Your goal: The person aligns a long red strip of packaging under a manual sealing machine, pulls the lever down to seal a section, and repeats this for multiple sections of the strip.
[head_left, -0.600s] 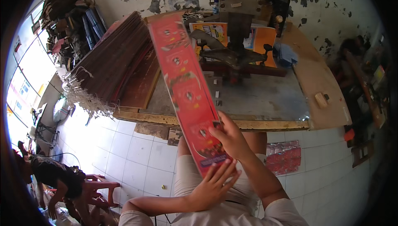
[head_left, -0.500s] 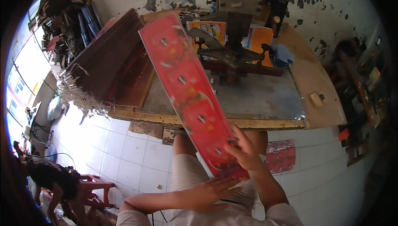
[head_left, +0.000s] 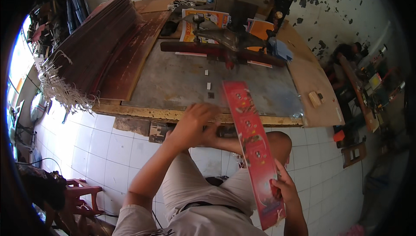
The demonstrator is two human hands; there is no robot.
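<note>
A long red printed card strip (head_left: 252, 140) with a row of repeated pictures slants across my right side, its far end over the table's front edge and its near end by my thigh. My right hand (head_left: 284, 187) grips its right edge near the lower end, thumb on the printed face. My left hand (head_left: 196, 123) is off the strip, smeared by motion, beside the table's front edge and over my bent leg; its fingers are not clear. Ahead on the grey metal tabletop (head_left: 173, 78) lie small white pieces (head_left: 209, 86), below a clamp press (head_left: 227, 41) with a long dark bar.
A leaning stack of dark red-brown boards (head_left: 97, 41) with white strings (head_left: 60, 86) fills the table's left. Blue cards (head_left: 282, 50) and a small wooden block (head_left: 316, 99) sit to the right. A red stool (head_left: 82, 192) stands on the tiled floor. Another person (head_left: 346, 54) is at the far right.
The red card strip has come down and rightward, away from the board stack. My left hand has left its lower end and risen toward the table edge. One leg is now bent across.
</note>
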